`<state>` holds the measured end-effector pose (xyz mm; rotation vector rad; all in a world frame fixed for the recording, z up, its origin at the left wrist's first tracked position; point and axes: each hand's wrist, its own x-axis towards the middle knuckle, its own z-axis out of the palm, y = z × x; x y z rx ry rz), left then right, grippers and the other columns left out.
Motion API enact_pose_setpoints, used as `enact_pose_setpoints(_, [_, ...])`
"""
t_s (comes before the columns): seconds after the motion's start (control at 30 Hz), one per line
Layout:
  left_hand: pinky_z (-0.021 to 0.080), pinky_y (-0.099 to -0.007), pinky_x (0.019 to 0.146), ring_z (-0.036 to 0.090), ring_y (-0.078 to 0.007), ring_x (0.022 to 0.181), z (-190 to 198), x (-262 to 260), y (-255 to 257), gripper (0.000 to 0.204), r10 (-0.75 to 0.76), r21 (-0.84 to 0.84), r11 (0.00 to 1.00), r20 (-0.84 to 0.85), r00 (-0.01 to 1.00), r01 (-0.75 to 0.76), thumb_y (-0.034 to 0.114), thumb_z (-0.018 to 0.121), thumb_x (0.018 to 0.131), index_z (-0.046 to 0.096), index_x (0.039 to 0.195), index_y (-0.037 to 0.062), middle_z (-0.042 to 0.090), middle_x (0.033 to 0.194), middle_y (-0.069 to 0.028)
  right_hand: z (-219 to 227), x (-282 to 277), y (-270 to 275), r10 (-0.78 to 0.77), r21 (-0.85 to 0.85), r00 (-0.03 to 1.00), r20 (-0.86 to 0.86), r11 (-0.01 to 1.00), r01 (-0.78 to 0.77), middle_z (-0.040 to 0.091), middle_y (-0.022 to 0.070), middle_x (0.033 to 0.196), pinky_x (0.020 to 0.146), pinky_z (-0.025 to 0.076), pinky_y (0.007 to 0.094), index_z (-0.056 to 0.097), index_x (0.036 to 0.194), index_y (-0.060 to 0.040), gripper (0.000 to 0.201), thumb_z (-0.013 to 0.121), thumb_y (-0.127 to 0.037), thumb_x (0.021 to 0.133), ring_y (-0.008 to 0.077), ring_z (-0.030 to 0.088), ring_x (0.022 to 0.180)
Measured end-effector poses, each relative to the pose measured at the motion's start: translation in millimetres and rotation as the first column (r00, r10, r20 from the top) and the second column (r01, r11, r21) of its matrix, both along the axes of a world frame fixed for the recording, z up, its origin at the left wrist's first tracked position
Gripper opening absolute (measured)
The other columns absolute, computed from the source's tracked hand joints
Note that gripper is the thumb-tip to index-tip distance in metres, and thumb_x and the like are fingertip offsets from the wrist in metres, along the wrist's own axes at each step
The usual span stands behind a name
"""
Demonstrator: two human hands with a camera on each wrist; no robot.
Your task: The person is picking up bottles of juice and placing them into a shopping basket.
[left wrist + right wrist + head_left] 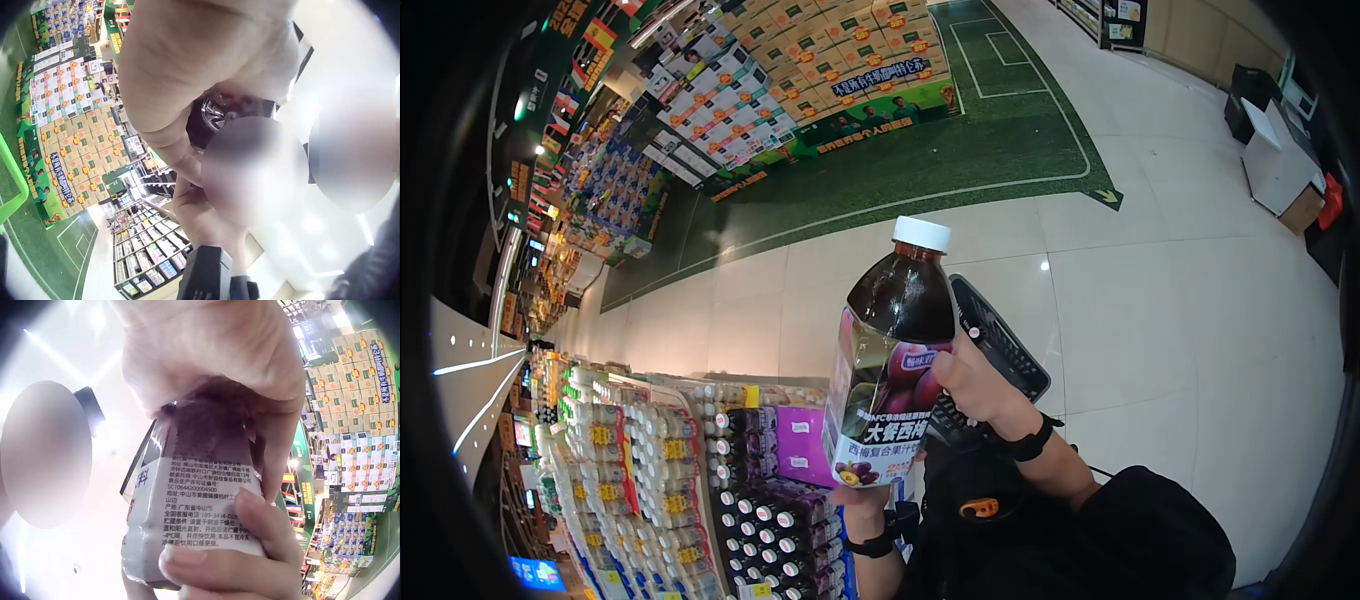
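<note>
Dark, white-capped plastic bottle [900,300] is gripped, apparently for steady support, by the right hand [978,388] curled round its side and left hand [863,502] round its base.

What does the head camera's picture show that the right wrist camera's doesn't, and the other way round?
Only the head view: the white cap, the plum picture and a stack of dark bottles with pale caps.

Only the right wrist view: a panel of small print.

Both: the held bottle, the left hand, the right hand and stacked cartons.
</note>
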<state>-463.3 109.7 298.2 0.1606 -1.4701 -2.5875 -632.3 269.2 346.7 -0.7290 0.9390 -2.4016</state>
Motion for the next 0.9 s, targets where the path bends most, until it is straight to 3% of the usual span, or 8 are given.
enact_pose_setpoints(0.07, [0.051,-0.0547,0.095,0.060,-0.0362,0.116,6,7,0,0.122,-0.016,0.081,0.997,0.014,1.000,0.015,0.094,0.053,0.061,0.043,0.143,0.0037,0.056,0.136,-0.0151,-2,0,0,-0.007,-0.029,1.000,-0.008,1.000,0.007,0.037,0.0131,0.147,0.114,0.029,0.0376,0.011,0.155,-0.0010,0.087,0.055,-0.048,0.097,0.0205,0.038,0.135])
enact_pose_setpoints(0.17, [0.044,-0.0547,0.104,0.056,-0.0324,0.120,-11,35,4,0.117,0.425,-0.091,0.904,0.274,0.863,-0.417,0.097,0.038,0.069,0.045,0.142,0.0062,0.060,0.127,-0.0100,-5,-4,1,-0.004,-0.046,1.000,-0.010,0.999,0.004,0.031,0.0151,0.151,0.115,0.026,0.0374,0.005,0.155,0.0007,0.093,0.052,-0.055,0.096,0.0219,0.033,0.139])
enact_pose_setpoints(0.3, [0.043,-0.0542,0.105,0.057,-0.0321,0.119,-18,41,3,0.112,0.332,0.119,0.922,0.251,0.909,-0.370,0.094,0.040,0.072,0.047,0.139,0.0045,0.062,0.116,-0.0082,-1,-7,3,0.001,-0.014,1.000,-0.005,1.000,-0.001,0.028,0.0175,0.153,0.116,0.024,0.0369,0.002,0.154,0.0026,0.100,0.051,-0.061,0.095,0.0230,0.031,0.141])
enact_pose_setpoints(0.63, [0.043,-0.0521,0.105,0.058,-0.0297,0.116,7,30,22,0.107,0.400,0.014,0.905,0.310,0.862,-0.425,0.090,0.046,0.075,0.047,0.136,0.0024,0.065,0.106,-0.0053,-1,-10,5,-0.030,-0.045,0.999,-0.032,0.999,0.028,0.032,0.0166,0.150,0.115,0.026,0.0372,0.008,0.153,0.0035,0.096,0.053,-0.057,0.094,0.0231,0.033,0.139])
enact_pose_setpoints(0.73, [0.050,-0.0455,0.097,0.063,-0.0241,0.104,5,33,18,0.104,0.318,0.093,0.929,0.291,0.902,-0.358,0.090,0.051,0.071,0.050,0.131,0.0047,0.065,0.102,-0.0052,-10,-14,4,-0.063,-0.073,0.998,-0.025,0.996,0.061,0.034,0.0155,0.148,0.115,0.027,0.0369,0.010,0.154,0.0033,0.094,0.059,-0.049,0.093,0.0227,0.035,0.138])
enact_pose_setpoints(0.8, [0.055,-0.0366,0.082,0.064,-0.0167,0.088,14,28,29,0.102,0.528,-0.200,0.849,0.352,0.773,-0.489,0.092,0.054,0.067,0.053,0.125,0.0079,0.064,0.097,-0.0044,-9,-16,7,-0.070,-0.062,0.998,0.000,0.996,0.070,0.037,0.0146,0.146,0.114,0.029,0.0363,0.011,0.153,0.0031,0.095,0.065,-0.041,0.089,0.0222,0.038,0.136])
enact_pose_setpoints(0.83, [0.055,-0.0311,0.069,0.062,-0.0118,0.079,15,28,27,0.102,0.459,-0.169,0.888,0.337,0.822,-0.427,0.092,0.055,0.064,0.051,0.126,0.0106,0.064,0.099,-0.0047,-8,-17,9,-0.077,-0.053,0.997,0.021,0.996,0.078,0.040,0.0136,0.145,0.112,0.031,0.0358,0.013,0.153,0.0030,0.097,0.072,-0.033,0.086,0.0217,0.041,0.134])
enact_pose_setpoints(0.9, [0.055,-0.0314,0.069,0.063,-0.0126,0.080,9,30,22,0.105,0.415,-0.153,0.910,0.318,0.852,-0.386,0.091,0.057,0.064,0.048,0.130,0.0107,0.064,0.102,-0.0053,-2,-20,14,-0.094,-0.014,0.995,-0.037,0.996,0.094,0.042,0.0128,0.142,0.111,0.034,0.0352,0.014,0.153,0.0026,0.099,0.076,-0.026,0.081,0.0212,0.043,0.132])
